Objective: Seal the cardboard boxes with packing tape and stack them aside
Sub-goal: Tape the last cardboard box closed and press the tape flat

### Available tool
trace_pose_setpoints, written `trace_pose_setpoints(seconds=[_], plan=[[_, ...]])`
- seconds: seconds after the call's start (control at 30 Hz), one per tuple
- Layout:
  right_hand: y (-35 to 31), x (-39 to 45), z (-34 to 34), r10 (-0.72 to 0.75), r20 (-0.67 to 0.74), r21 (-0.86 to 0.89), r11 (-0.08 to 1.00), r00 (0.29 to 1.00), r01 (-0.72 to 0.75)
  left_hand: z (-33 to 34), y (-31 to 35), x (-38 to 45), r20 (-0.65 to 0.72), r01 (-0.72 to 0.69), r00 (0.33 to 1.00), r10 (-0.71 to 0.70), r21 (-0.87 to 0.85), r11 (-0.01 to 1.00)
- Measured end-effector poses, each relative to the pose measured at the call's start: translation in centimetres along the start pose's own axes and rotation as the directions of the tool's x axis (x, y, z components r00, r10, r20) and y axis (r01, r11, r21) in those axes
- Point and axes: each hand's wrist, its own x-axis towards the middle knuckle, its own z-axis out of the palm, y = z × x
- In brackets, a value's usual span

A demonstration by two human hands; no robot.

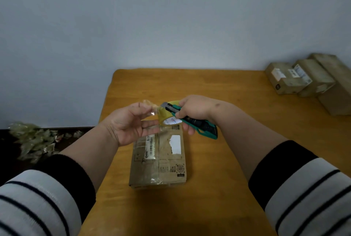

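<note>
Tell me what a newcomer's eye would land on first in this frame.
The two hands meeting mid-frame above the table: the right hand grips a green box cutter and a roll of tape, while the left hand pinches a crumpled tape end. Below them lies a worn cardboard box. Three more boxes sit at the table's far right, and tape scraps litter the floor at left.

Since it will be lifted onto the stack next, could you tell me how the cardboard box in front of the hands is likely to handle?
The cardboard box lies flat and low on the table, so it probably will not tip or roll. Its walls look creased, so it may flex if squeezed. The glossy tape across it could feel slightly slippery.
</note>
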Motion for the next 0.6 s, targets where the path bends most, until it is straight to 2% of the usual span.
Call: trace_pose_setpoints(seconds=[0.47,0.6], plan=[[0.74,0.07,-0.77,-0.04,0.039,0.066,0.997,0.998,0.038,-0.59,0.09,0.25,-0.001,0.002,1.0,-0.002,-0.053,0.999],[0.44,-0.02,-0.68,-0.022,0.049,0.01,1.0,0.999,0.021,-0.68,0.16,0.33,0.004,0.001,1.0,-0.001,-0.052,0.999]])
